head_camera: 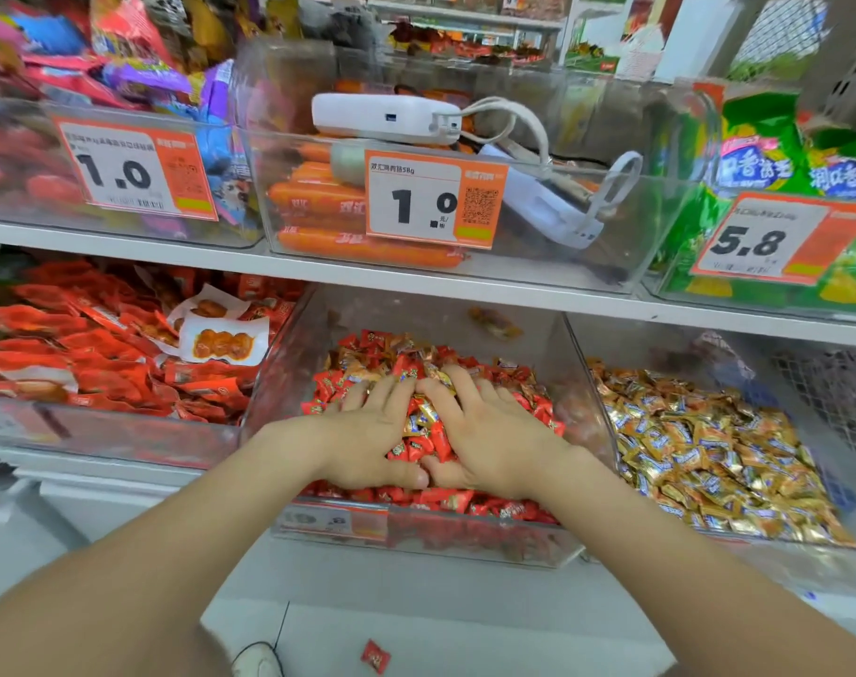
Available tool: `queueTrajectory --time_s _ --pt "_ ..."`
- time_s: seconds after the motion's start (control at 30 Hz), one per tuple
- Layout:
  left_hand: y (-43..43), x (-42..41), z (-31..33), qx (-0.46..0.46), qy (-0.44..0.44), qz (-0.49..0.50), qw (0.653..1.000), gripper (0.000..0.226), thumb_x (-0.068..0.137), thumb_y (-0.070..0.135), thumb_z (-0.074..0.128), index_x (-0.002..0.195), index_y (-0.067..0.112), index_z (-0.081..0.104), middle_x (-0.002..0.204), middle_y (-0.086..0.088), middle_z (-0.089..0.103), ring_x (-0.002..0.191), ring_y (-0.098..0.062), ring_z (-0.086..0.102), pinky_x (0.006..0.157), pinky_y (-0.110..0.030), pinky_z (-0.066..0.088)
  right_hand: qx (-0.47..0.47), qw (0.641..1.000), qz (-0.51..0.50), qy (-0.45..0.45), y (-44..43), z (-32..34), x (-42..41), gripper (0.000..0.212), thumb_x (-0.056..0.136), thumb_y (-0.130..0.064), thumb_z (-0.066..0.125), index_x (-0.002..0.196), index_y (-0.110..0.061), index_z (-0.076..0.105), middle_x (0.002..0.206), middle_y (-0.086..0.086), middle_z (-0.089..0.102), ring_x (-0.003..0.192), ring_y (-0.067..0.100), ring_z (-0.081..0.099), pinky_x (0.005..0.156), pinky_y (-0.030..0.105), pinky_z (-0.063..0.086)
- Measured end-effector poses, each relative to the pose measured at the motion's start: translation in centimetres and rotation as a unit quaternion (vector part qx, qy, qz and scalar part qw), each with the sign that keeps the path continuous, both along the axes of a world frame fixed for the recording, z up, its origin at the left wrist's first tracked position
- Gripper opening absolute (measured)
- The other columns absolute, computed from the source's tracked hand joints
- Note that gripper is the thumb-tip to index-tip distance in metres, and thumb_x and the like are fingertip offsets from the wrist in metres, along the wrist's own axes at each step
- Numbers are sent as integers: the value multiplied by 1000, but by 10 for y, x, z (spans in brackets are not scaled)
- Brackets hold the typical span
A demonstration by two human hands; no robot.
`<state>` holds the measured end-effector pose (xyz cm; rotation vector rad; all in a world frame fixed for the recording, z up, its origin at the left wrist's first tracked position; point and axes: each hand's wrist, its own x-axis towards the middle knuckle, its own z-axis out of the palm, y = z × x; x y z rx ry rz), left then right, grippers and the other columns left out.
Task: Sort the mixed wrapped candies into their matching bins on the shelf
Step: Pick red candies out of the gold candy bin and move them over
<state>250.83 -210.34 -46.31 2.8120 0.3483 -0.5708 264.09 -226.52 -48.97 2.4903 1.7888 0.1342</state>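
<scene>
The mixed red and gold candies [426, 432] are heaped in the middle clear bin [416, 535] on the lower shelf. The left hand [372, 427] and right hand [489, 432] lie on the heap with fingers spread, thumbs nearly touching, gripping nothing that I can see. A clear wall separates this bin from the gold candies [709, 456] to the right. Red snack packets [98, 354] fill the bin to the left. The upper shelf board [318, 271] hangs over the back of the bin, carrying sausages [328, 197] and a white power bank [382, 117]. One red candy [375, 656] lies on the floor.
</scene>
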Motion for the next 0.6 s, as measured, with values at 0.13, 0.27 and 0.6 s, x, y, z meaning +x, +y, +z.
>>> queueTrajectory --time_s 0.13,0.27,0.6 --pt "-2 -2 -6 21 11 35 999 113 93 71 56 161 32 -26 172 -1 -25 157 -44 -17 124 -68 0 -7 1000 9 -25 -2 -3 4 86 84 -73 33 155 -28 17 157 22 36 121 47 54 94 54 50" --pt "-1 -8 -9 24 18 19 999 103 95 72 53 160 42 -21 172 2 -22 157 -46 -14 125 -68 2 -43 999 21 -7 -15 4 8 74 89 -67 42 154 -38 22 162 14 28 132 43 46 102 54 46" --pt "3 -18 21 13 -164 -1 986 96 62 71 86 146 40 50 157 9 20 148 -23 14 124 -57 19 17 981 -23 192 -31 47 6 91 74 -57 80 152 -59 34 169 -7 18 157 18 10 126 53 8"
